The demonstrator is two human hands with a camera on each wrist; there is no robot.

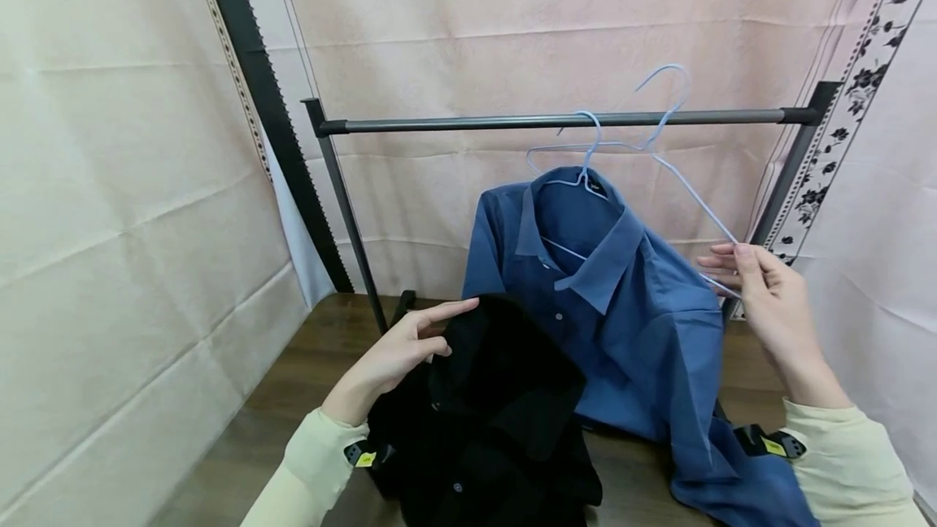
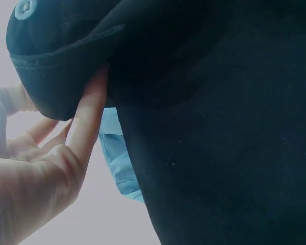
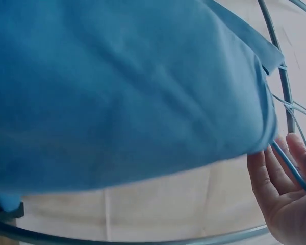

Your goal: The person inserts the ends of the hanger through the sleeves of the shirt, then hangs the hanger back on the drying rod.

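Observation:
A black collared shirt (image 1: 505, 429) hangs from my left hand (image 1: 391, 360), which grips it at the collar. In the left wrist view, the fingers (image 2: 86, 117) lie against the dark cloth near a pale button. My right hand (image 1: 769, 307) pinches the right end of a light-blue wire hanger (image 1: 691, 189), whose hook stands above the rail. A blue button shirt (image 1: 644, 332) hangs from the rail on another light-blue hanger (image 1: 594, 141). The held hanger is partly hidden behind this shirt, and the right wrist view shows the shirt's cloth (image 3: 143, 97) beside the right hand's fingers.
A dark metal rail (image 1: 439, 124) runs between two uprights, the left one (image 1: 344, 202) and the right one (image 1: 791, 169). Below lies a brown wooden surface (image 1: 293, 397). Pale curtains (image 1: 132, 185) enclose the back and sides.

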